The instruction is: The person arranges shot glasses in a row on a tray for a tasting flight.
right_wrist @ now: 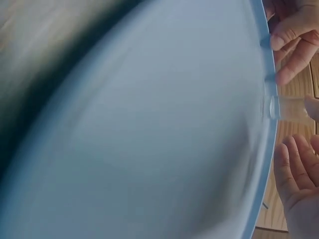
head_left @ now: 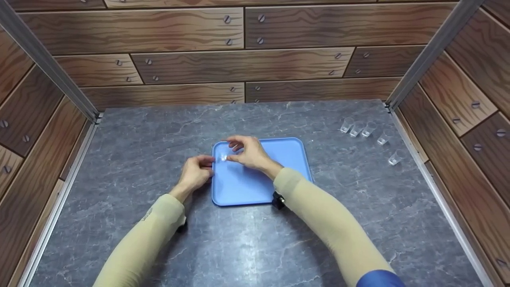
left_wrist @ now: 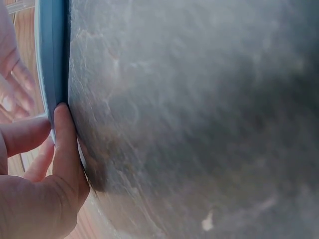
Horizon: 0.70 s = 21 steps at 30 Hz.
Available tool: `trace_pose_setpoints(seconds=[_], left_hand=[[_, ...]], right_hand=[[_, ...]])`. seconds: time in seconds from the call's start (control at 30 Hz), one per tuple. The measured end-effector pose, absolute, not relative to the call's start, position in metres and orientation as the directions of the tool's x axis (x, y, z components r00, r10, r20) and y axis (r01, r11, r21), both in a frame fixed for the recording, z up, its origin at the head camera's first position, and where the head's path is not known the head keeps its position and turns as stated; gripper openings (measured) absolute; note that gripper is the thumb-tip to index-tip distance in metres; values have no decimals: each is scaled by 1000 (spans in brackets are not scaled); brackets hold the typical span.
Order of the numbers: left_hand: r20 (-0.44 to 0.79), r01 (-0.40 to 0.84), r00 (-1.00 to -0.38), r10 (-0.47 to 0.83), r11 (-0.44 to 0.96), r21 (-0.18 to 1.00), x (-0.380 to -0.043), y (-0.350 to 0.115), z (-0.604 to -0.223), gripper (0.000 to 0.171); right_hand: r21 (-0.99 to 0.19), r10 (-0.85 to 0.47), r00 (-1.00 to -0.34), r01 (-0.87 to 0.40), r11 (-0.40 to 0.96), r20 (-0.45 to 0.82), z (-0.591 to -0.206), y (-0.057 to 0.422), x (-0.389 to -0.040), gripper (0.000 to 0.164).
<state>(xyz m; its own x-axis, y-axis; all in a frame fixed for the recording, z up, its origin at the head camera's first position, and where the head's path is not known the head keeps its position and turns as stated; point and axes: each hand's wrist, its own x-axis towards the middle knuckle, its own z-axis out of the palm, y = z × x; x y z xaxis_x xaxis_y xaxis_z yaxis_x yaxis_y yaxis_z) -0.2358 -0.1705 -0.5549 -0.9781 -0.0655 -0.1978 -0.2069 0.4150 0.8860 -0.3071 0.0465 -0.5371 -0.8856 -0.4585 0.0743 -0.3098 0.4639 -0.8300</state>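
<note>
My left hand (head_left: 194,172) is at the left edge of a blue tray (head_left: 255,191), its fingertips touching the outer rim. The left wrist view shows the index finger (left_wrist: 64,139) straight along the tray's outer wall, with the thumb beside it at the rim. Over the tray's far left corner, my right hand (head_left: 251,153) has its fingers spread apart. A small clear shot glass (head_left: 223,158) stands upright in that corner, right at the right thumb's tip. In the right wrist view, this glass (right_wrist: 291,108) is partly behind the tray rim, away from the relaxed right fingers (right_wrist: 294,172).
Several more clear shot glasses (head_left: 368,129) stand spaced apart at the right side of the grey marbled table (head_left: 151,131). Wood-patterned panels (head_left: 239,65) border the table at the back and both sides, with metal rails (head_left: 442,199) along the sides.
</note>
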Motion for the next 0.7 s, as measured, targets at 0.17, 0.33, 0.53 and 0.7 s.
trace_pose_setpoints(seconds=[0.17,0.33,0.53,0.7], left_hand=[[-189,-206,-979,-81,443,873,-235,-171,-555,48],[-180,-194,-981,-75,438,878,-235,-171,-554,49],[-189,-198,-980,-62,412,889,-236,-172,-555,50],[-188,-199,-980,-67,408,891,-237,-172,-556,49]], right_hand=[[-817,-483,-871,-341,465,88,-535,69,-309,52],[-801,-520,-849,-375,467,95,-528,101,-313,50],[-791,-505,-858,-372,486,93,-513,147,-318,50],[-775,-474,-874,-374,509,110,-505,185,-320,49]])
